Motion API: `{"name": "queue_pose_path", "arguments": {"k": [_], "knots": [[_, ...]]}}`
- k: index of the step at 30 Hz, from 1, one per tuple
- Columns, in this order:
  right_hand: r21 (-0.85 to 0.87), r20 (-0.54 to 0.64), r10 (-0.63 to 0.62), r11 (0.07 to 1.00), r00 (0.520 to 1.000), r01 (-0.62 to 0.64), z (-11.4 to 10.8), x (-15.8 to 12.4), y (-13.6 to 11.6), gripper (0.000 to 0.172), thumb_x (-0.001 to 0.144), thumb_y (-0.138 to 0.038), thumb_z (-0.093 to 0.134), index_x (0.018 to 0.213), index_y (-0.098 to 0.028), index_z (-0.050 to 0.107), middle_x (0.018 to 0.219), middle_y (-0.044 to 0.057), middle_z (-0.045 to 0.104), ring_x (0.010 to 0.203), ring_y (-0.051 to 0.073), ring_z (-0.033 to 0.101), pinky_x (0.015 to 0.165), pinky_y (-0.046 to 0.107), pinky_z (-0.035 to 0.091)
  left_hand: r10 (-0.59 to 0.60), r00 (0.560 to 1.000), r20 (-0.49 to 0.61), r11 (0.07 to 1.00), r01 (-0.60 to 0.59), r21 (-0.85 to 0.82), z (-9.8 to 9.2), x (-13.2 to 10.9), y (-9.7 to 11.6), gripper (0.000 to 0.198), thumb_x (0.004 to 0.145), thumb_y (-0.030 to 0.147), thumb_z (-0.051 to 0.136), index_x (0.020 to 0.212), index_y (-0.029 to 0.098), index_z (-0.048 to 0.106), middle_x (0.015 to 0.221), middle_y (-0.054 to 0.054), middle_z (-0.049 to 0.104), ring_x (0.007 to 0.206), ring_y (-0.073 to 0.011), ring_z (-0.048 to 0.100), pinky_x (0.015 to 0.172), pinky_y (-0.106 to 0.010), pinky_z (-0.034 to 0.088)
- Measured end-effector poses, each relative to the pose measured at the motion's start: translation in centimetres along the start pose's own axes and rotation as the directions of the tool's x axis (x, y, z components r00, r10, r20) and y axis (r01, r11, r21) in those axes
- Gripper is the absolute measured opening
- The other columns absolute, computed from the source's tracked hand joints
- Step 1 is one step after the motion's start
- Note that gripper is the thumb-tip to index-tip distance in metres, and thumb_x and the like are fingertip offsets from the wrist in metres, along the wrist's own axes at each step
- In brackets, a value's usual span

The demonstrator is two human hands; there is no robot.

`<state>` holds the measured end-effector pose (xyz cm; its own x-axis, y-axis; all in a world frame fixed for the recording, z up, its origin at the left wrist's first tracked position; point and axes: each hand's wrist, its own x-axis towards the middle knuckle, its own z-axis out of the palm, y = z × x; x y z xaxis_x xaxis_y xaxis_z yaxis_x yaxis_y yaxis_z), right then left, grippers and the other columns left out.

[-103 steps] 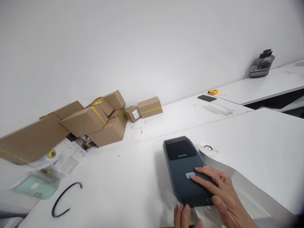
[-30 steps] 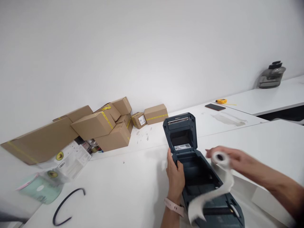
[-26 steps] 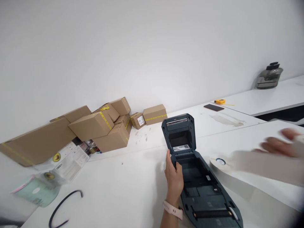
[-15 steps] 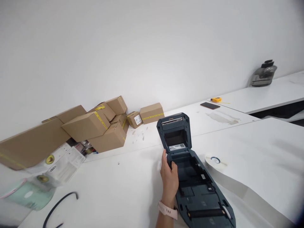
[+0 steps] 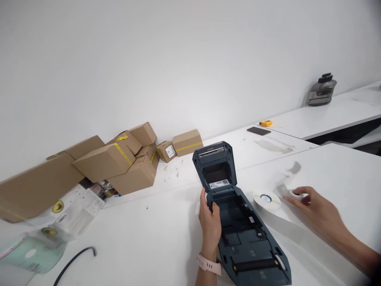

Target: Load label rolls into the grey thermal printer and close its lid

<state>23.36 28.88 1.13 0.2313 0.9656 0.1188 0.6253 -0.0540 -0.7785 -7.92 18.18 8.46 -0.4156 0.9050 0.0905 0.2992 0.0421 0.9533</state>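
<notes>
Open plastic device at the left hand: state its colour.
Dark blue-grey plastic device; head view.

Matt plastic printer (image 5: 245, 237), smooth paper roll (image 5: 275, 203).
The bar (image 5: 212, 152) in the printer's lid (image 5: 212, 161) is shiny metal; the boxes (image 5: 101, 163) are dull cardboard; the jug (image 5: 320, 95) looks like glossy, see-through plastic; the tabletop (image 5: 154, 238) is smooth, with dull patches; the wristband (image 5: 208, 265) looks smooth and matt.

Spreads out as a white tabletop (image 5: 166, 242); bears 1 opened printer (image 5: 241, 242), 1 flat-lying label roll (image 5: 273, 203), 1 phone (image 5: 258, 130), 1 tape measure (image 5: 266, 123), piled cardboard boxes (image 5: 102, 163), clear packaging (image 5: 79, 212) and 1 curved black strip (image 5: 77, 254). Supports, on a farther table (image 5: 348, 113), 1 grey jug (image 5: 321, 94).
</notes>
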Motion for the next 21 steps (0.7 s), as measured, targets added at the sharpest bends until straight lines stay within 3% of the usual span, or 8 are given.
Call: {"name": "queue_pose_path", "arguments": {"k": [6,12,15,18,21], "knots": [[0.183,0.189,-0.194,0.97,0.963,0.16,2.8,0.0,-1.5,0.039,0.082,-0.057,0.056,0.11,-0.03,0.057,0.083,0.006,0.068,0.077,0.029,0.068,0.068,0.039,0.048,0.003,1.0,-0.009,1.0,-0.003,-0.03,-0.1,-0.1,0.1,0.062,0.096,0.036,0.051,0.156,0.026,0.037,0.155,-0.009,0.053,0.134,-0.0244,0.057,0.111,-0.035,0.045],[0.34,0.294,-0.327,0.914,0.898,0.221,4.5,1.1,-1.9,0.057,0.073,-0.061,0.069,0.118,-0.027,0.059,0.096,0.007,0.074,0.089,0.03,0.071,0.08,0.041,0.055,0.003,1.0,-0.029,1.0,-0.004,-0.031,-0.1,-0.1,0.0,0.063,0.095,0.038,0.055,0.154,0.026,0.04,0.154,-0.009,0.054,0.138,-0.0252,0.054,0.111,-0.035,0.045],[0.425,0.3,-0.358,0.88,0.884,0.212,4.9,0.7,-2.3,0.065,0.073,-0.066,0.07,0.124,-0.027,0.06,0.12,0.012,0.073,0.111,0.033,0.068,0.095,0.046,0.054,-0.012,1.0,-0.017,1.0,0.012,-0.027,0.0,0.0,-0.1,0.061,0.096,0.037,0.052,0.155,0.027,0.038,0.158,-0.008,0.049,0.143,-0.0257,0.049,0.114,-0.036,0.043],[0.473,0.293,-0.366,0.858,0.883,0.199,5.0,0.2,-2.5,0.068,0.074,-0.06,0.069,0.132,-0.027,0.059,0.145,0.014,0.061,0.136,0.037,0.054,0.111,0.05,0.044,-0.034,0.999,-0.008,0.999,0.034,-0.018,0.0,0.0,-0.1,0.06,0.097,0.034,0.049,0.155,0.026,0.037,0.159,-0.008,0.047,0.145,-0.0259,0.046,0.116,-0.038,0.042],[0.453,0.302,-0.351,0.871,0.886,0.19,4.4,0.1,-1.9,0.069,0.079,-0.05,0.059,0.142,-0.023,0.052,0.147,0.016,0.06,0.141,0.036,0.051,0.114,0.051,0.042,-0.043,0.999,-0.011,0.999,0.043,-0.022,-0.1,-0.1,0.0,0.061,0.096,0.035,0.05,0.155,0.026,0.037,0.159,-0.009,0.048,0.144,-0.0268,0.047,0.114,-0.038,0.043]]}}
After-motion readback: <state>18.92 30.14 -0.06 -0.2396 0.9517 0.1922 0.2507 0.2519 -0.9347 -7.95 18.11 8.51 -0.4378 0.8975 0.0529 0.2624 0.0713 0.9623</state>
